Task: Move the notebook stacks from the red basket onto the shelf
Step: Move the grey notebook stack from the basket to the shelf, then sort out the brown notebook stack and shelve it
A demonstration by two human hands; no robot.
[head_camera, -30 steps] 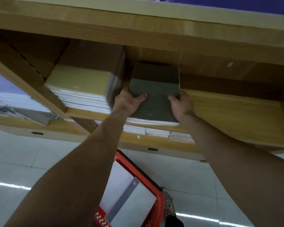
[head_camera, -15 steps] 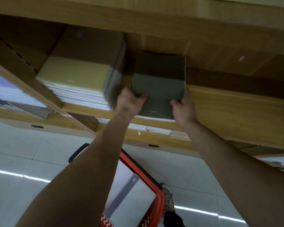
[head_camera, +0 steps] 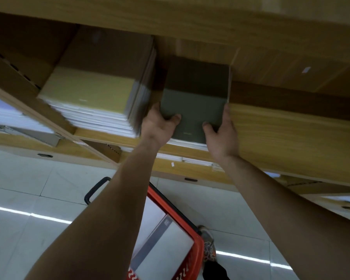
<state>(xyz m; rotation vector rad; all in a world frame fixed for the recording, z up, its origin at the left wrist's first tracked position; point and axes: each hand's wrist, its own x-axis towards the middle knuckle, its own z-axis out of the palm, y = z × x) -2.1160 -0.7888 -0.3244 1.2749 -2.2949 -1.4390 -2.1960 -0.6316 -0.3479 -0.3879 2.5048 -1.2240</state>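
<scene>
Green notebook stack (head_camera: 194,98) on shelf (head_camera: 281,134), left hand (head_camera: 156,128), right hand (head_camera: 222,138) gripping it — room rightward

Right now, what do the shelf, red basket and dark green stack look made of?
Shelf: wood or wood-look laminate, satin; visible grain lines. Red basket: likely moulded plastic, slight gloss on the rim. Dark green stack: matte card cover, apparently, over white paper page edges.
</scene>
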